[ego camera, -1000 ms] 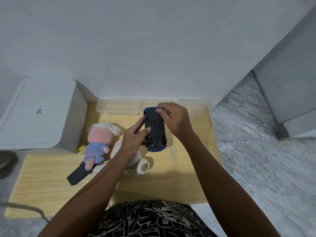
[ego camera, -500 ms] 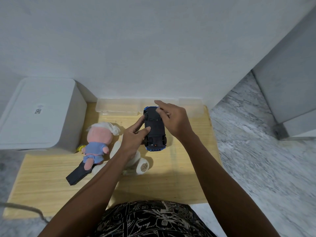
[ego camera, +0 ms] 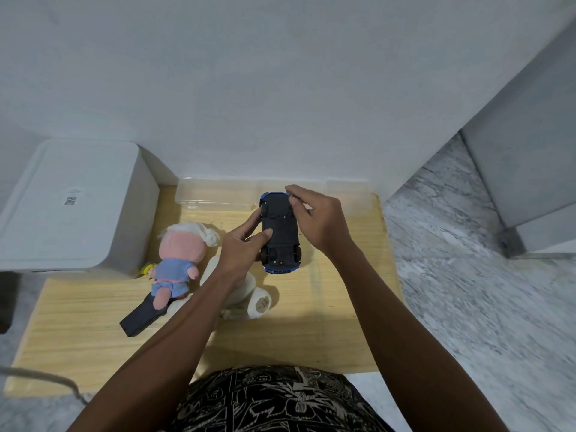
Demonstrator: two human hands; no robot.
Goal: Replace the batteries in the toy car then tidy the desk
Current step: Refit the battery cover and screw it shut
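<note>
Right hand [ego camera: 318, 221] fingers have slid to the far right corner of the upturned blue toy car with black underside [ego camera: 279, 230], pinching there. Car held over the light wooden desk [ego camera: 336, 322], long axis pointing away. Left hand [ego camera: 241, 254] clamps its left flank, thumb on the chassis.

No legible text anywhere.
</note>
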